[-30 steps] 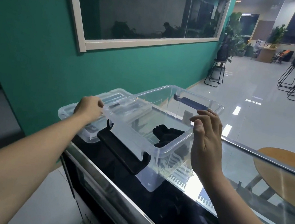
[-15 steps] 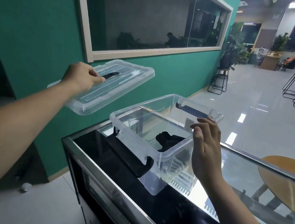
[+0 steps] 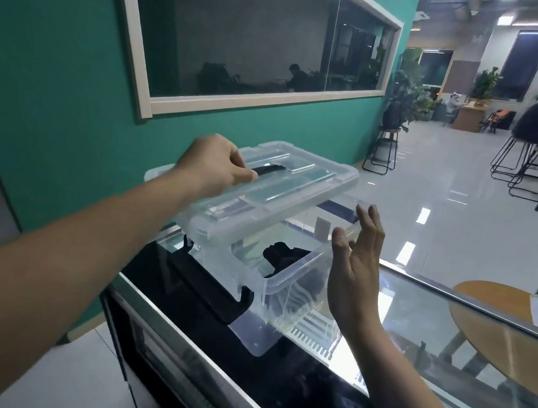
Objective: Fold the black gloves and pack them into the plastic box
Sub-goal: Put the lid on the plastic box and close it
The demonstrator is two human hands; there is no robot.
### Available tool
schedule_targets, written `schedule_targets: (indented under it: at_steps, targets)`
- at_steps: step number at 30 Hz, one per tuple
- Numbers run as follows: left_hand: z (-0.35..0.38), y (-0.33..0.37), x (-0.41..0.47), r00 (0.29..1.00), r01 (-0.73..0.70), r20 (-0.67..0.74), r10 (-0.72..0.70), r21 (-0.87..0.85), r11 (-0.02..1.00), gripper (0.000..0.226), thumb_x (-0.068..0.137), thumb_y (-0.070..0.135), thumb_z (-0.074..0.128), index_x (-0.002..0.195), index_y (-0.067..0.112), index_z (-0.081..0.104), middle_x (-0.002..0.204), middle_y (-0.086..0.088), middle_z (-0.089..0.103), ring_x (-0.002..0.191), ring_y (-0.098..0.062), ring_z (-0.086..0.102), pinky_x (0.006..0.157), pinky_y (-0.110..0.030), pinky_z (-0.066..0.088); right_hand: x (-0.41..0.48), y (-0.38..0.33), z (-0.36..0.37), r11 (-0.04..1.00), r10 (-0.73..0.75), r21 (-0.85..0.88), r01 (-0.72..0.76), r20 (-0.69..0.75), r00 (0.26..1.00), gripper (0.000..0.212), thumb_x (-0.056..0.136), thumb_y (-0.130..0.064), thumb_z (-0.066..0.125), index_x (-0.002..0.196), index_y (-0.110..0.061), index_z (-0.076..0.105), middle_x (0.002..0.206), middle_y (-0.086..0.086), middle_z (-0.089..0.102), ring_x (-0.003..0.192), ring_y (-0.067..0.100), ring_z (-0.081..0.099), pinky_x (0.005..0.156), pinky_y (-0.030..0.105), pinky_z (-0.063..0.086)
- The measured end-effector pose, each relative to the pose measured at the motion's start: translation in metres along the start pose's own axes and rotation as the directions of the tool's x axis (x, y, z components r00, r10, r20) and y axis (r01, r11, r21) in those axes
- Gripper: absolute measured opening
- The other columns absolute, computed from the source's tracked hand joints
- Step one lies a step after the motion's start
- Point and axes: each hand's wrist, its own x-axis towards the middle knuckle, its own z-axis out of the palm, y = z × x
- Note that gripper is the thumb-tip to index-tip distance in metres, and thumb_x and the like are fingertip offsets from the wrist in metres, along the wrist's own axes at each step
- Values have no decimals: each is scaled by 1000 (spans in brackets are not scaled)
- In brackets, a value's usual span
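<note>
Gloves, black and bunched, lie inside the clear plastic box, which stands on a glass-topped display counter beside a green wall. Above the box, tilted, hangs its clear lid, gripped at the near left edge by the left hand. Just right of the box, the right hand is spread, fingers apart, grasping nothing. Far right stand stools on a glossy floor.
</note>
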Motion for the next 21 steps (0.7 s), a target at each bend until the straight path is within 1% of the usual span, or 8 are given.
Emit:
schedule_targets:
  at_steps: [1,3,5,8,12,13,17,21]
  targets:
    - [5,5,-3,1000,-10,9,10,11,1000,27,87,44,91,87,18,84,86,0,81,83,-18,74,76,-31,55,1,0,0,1000,12,13,-12,-6,1000,62,107,-58,38,165,-36,27,177,-19,14,166,10,14,129,57,32]
    - [16,14,-9,999,-25,30,24,27,999,27,88,44,90,87,18,84,87,0,81,86,-20,75,81,-34,60,1,0,-2,999,25,27,-25,-10,1000,63,107,-59,38,165,-38,26,177,-19,14,166,9,15,129,56,32]
    - [25,20,-15,998,-35,48,33,36,999,27,89,42,90,87,17,84,88,-1,80,88,-20,75,83,-36,61,2,-2,-3,999,44,32,-43,-11,999,62,107,-58,38,165,-39,25,177,-18,13,165,9,16,130,51,31]
    - [34,25,-21,997,-49,67,45,50,998,26,90,42,89,88,16,83,91,-1,80,89,-22,74,82,-36,60,3,-3,-4,997,64,47,-63,-23,998,63,107,-57,38,166,-39,24,178,-19,11,165,6,12,129,41,27]
    - [41,27,-25,996,-49,79,44,68,996,27,89,44,88,87,17,82,92,-2,80,91,-24,74,86,-40,64,4,-4,-6,996,90,12,-90,-6,996,63,109,-57,40,167,-38,23,179,-18,8,166,8,10,125,34,22]
    - [43,27,-25,996,-47,83,41,70,996,28,89,44,88,88,17,82,92,-2,80,91,-24,75,86,-40,64,4,-4,-6,995,98,0,-98,-2,995,62,110,-56,41,167,-37,24,179,-16,8,166,9,10,125,34,22]
    - [47,27,-25,995,-39,90,32,73,997,29,89,44,89,89,15,83,92,-3,81,93,-26,75,88,-42,64,4,-4,-6,993,112,-35,-111,29,993,66,109,-60,40,168,-34,27,181,-12,8,167,10,8,133,44,20]
    - [49,28,-25,995,-33,100,25,82,996,30,90,44,87,92,14,82,94,-4,81,95,-26,75,89,-41,63,7,-5,-9,992,115,-57,-112,52,992,65,109,-58,42,168,-33,28,181,-9,10,167,9,7,133,43,19]
